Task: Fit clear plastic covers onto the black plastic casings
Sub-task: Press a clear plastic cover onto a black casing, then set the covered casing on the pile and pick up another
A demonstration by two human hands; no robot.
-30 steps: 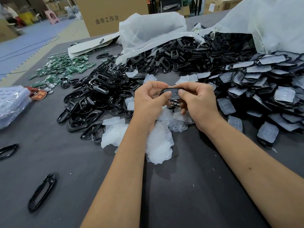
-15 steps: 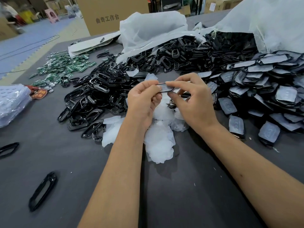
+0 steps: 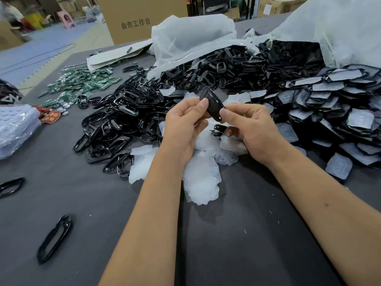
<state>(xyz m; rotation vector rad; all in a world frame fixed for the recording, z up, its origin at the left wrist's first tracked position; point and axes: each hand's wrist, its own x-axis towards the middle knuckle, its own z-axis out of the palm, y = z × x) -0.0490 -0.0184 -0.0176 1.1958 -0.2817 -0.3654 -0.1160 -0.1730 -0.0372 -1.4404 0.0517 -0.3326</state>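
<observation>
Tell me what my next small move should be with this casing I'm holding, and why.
Probably set the casing down on the finished pile to your right. Left hand and right hand pinch it at opposite ends, raised above the loose clear covers, and tilted as if for a check. Whether its cover is fully seated cannot be told; if not, press it first.

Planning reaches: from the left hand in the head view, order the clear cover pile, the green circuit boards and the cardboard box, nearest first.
1. Clear cover pile, just below the left hand.
2. Green circuit boards, far to its left.
3. Cardboard box, beyond the table's far edge.
</observation>
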